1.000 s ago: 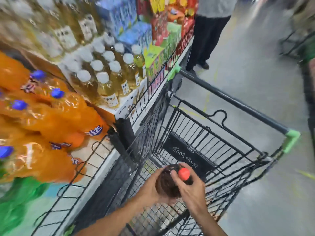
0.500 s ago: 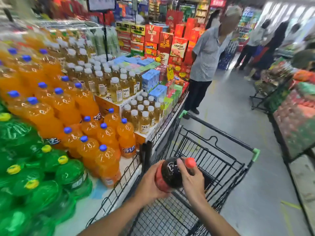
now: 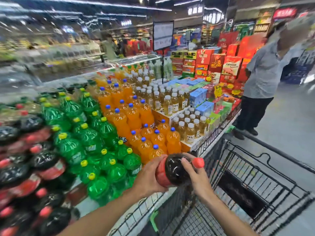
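left hand (image 3: 150,182), right hand (image 3: 196,178) grip cola bottle (image 3: 172,171) at cart (image 3: 242,193) edge; open aisle (image 3: 289,126) right.

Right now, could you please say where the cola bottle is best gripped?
The cola bottle lies tilted, red cap rightward: left hand round the wide labelled body from the left, right hand from the right on the narrowing shoulder below the cap.

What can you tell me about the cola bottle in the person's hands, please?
The bottle is clear plastic, holding dark cola, with a red label round its middle and a red cap. It lies almost sideways in the air, cap toward the cart, above its near corner. The left hand grips the label end; the right hand holds the shoulder, below the cap.
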